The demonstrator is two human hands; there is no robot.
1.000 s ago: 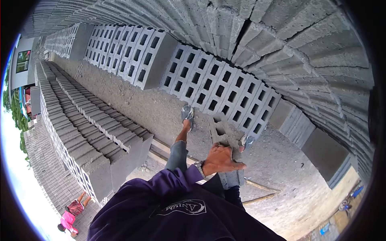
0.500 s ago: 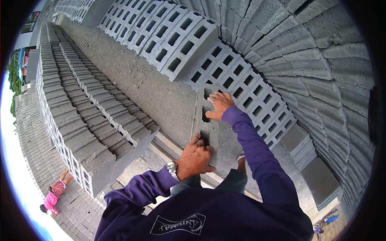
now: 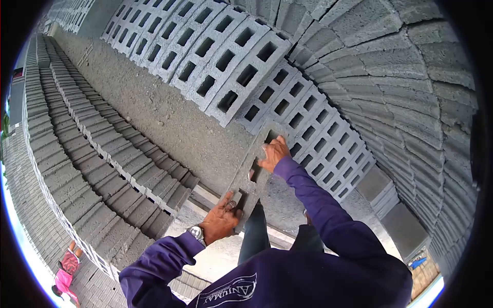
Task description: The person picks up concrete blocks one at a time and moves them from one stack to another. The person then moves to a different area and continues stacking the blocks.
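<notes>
Between my two hands is a grey hollow concrete block point(image 3: 250, 165), tilted, with three holes visible along its face. My left hand point(image 3: 222, 219), with a watch at the wrist and a ring, grips the near end, its fingers at the nearest hole. My right hand point(image 3: 275, 154) grips the block farther up, its fingers curled into the far hole. Just beyond the block's far end stands a low stack of hollow blocks point(image 3: 309, 121), holes facing up. A taller group of blocks point(image 3: 215, 50) rises beside it.
Long rows of stacked blocks point(image 3: 77, 172) run along the left. A wall of blocks point(image 3: 380, 77) stands at the right. Gravelly ground point(image 3: 154, 110) lies between. Another person in pink point(image 3: 64, 277) is at the lower left. Smooth-sided blocks point(image 3: 403, 228) stand at the right.
One second ago the block stood near my feet under one hand. Both hands then held it; since then it has tilted and its near end has shifted left. The view has also moved.
</notes>
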